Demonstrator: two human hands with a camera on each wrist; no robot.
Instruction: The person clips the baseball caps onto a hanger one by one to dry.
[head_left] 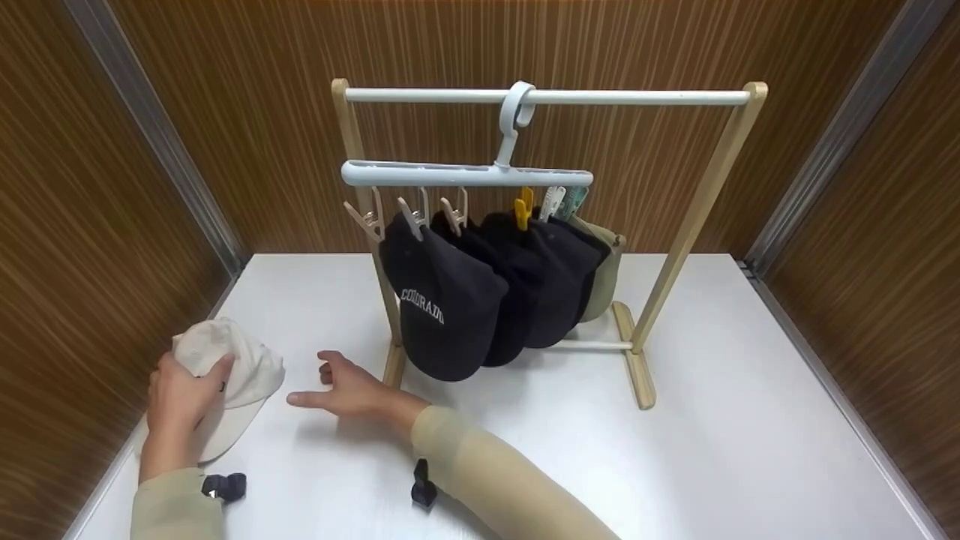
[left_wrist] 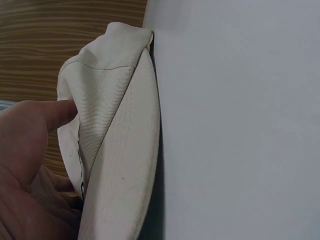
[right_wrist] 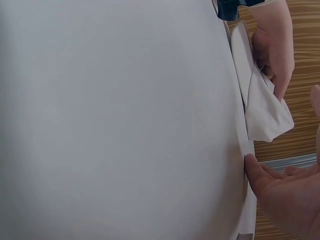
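Note:
A cream-white cap (head_left: pixel 251 369) lies on the white tabletop at the far left, its brim toward the front. My left hand (head_left: pixel 182 394) grips the crown, thumb on the near side; in the left wrist view the thumb presses the cap (left_wrist: pixel 102 90) by its opening, and the other fingers are partly hidden behind it. To the right of the cap, my right hand (head_left: pixel 349 388) hovers over the table with thumb and fingers spread and nothing between them. The right wrist view shows this hand (right_wrist: pixel 287 195) apart from the cap (right_wrist: pixel 267 112).
A wooden rack (head_left: pixel 697 217) with a white rail stands behind the hands. From it hangs a pale blue hanger (head_left: pixel 465 175) with several clips. Below hang a dark cap (head_left: pixel 450 322) lettered COLORADO, other dark caps and a beige cap (head_left: pixel 602 281). Wood-grain panels (head_left: pixel 90 247) enclose the table.

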